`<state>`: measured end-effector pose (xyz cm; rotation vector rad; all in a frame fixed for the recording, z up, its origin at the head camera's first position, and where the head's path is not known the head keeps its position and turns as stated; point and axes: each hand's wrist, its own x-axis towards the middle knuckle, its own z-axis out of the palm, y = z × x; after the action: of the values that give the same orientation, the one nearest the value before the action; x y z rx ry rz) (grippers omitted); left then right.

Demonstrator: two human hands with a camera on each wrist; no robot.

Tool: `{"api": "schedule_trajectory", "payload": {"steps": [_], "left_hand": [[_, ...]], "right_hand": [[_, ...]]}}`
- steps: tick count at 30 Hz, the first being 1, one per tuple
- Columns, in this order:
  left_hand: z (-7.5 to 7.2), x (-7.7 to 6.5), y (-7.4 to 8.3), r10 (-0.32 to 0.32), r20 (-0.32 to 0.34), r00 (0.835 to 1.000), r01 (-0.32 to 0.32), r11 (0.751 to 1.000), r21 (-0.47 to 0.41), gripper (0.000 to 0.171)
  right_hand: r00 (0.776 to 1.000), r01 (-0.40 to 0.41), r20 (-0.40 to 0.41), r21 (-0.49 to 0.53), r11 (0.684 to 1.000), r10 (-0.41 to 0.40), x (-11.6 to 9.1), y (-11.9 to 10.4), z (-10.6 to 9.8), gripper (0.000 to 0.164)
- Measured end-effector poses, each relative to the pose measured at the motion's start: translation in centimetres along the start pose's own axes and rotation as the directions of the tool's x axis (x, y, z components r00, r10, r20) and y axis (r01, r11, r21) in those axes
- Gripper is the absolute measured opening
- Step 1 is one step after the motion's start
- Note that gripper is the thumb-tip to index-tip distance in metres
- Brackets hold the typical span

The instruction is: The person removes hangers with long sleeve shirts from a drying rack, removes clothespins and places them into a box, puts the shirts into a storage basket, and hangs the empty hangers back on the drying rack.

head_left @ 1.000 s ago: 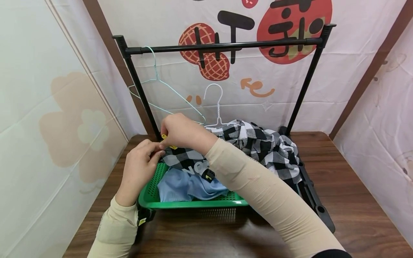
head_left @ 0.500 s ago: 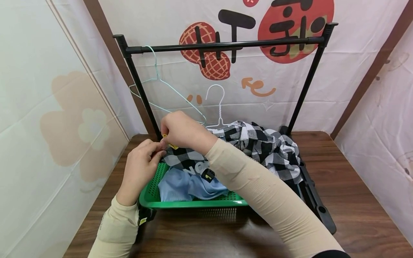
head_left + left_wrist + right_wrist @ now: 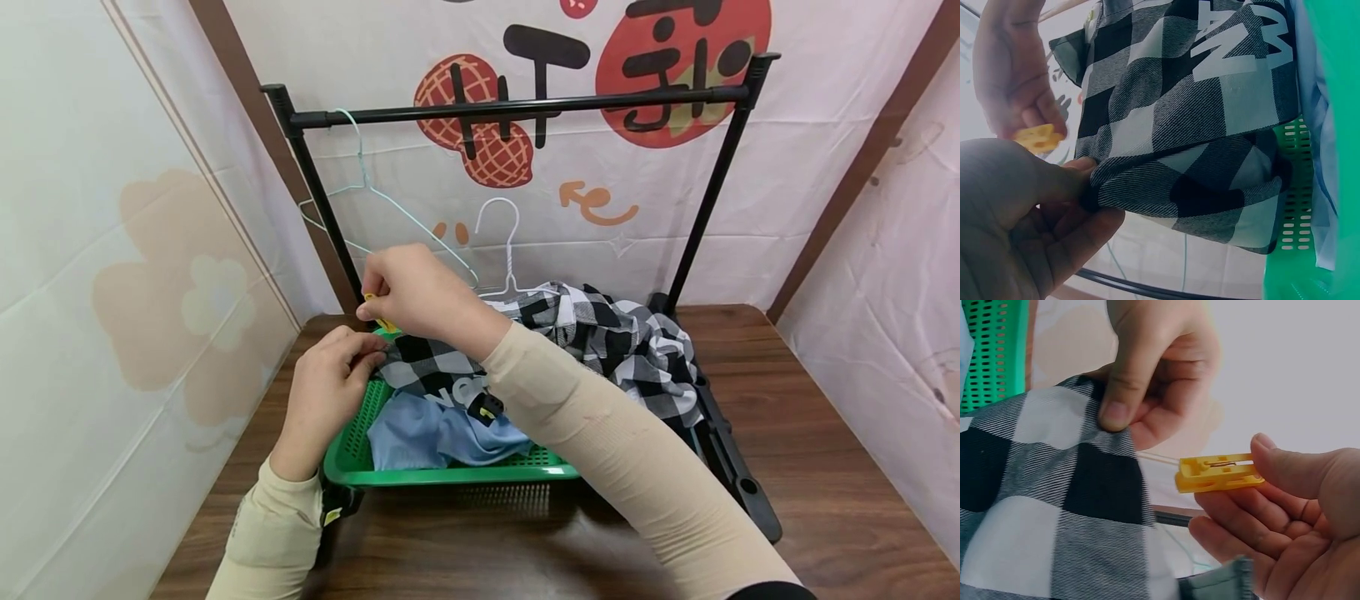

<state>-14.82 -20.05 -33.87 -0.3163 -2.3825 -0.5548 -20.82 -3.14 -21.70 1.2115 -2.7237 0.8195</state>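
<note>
My left hand pinches an edge of the black-and-white checked shirt, which carries white letters. Between the thumb and fingers of my right hand is a yellow clothespin. In the right wrist view, the clothespin is apart from the cloth and just beside the left hand. The rest of the shirt lies bunched over the green basket and to its right. A white hanger stands up out of the shirt, its lower part mostly covered by the cloth.
A black garment rack stands behind the basket, with a mint-green hanger on its left end. Blue cloth lies in the basket. Underneath is a wooden table, with fabric walls around it.
My right hand has moved slightly up and left, away from the left hand, with the clothespin in it. The left hand stays in place on the shirt.
</note>
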Motion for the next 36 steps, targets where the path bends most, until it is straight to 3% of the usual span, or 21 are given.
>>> {"api": "schedule_trajectory", "payload": {"steps": [6,13,21,36], "left_hand": [[-0.1,-0.1,0.0,0.000,0.005,1.000,0.000,1.000,0.004,0.011],[-0.2,-0.1,0.0,-0.001,0.001,1.000,0.001,1.000,0.019,0.010],[-0.1,0.1,0.2,-0.017,-0.004,1.000,0.017,1.000,0.020,0.010],[-0.1,0.0,-0.5,-0.020,0.004,1.000,0.020,1.000,0.016,0.010]], "right_hand": [[0.997,0.060,-0.042,0.064,0.996,-0.058,-1.7,-0.6,-1.8,0.015],[0.988,0.132,-0.100,0.132,0.982,-0.119,-3.9,0.3,-3.8,0.012],[0.965,0.211,-0.187,0.126,0.969,-0.186,-7.1,2.4,-5.2,0.014],[0.933,0.235,-0.297,0.078,0.969,-0.202,-12.2,6.2,-5.9,0.014]]}}
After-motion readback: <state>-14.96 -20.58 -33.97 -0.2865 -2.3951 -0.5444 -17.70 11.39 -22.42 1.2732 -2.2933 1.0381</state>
